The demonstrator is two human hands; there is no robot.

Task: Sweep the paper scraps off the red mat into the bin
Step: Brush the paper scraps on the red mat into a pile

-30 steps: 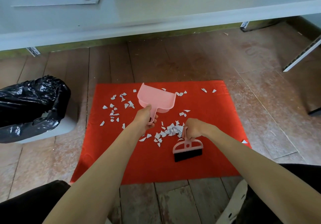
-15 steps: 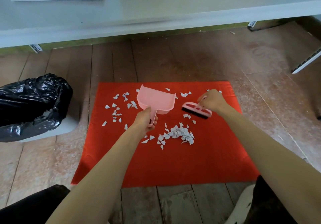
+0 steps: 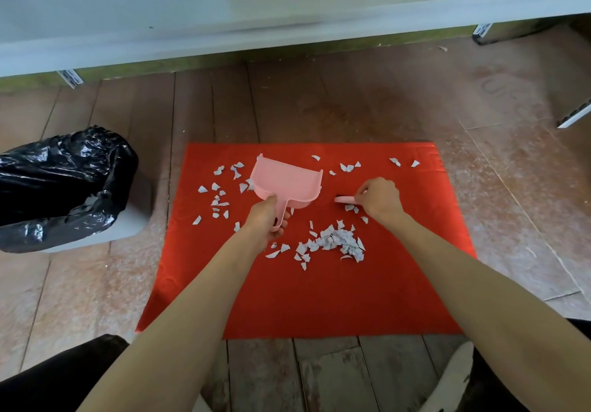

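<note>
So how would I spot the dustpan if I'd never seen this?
Find the red mat on the floor. Near its far edge the left hand holds a pink dustpan by its handle: the only wide scoop among small white scraps.

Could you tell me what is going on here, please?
A person works over a red mat. The left hand grips a pink dustpan by its handle; the right hand holds a small pink brush beside it. Paper scraps lie on the mat, a pile near the middle, others scattered. The black-bagged bin stands off the mat's left.
</note>
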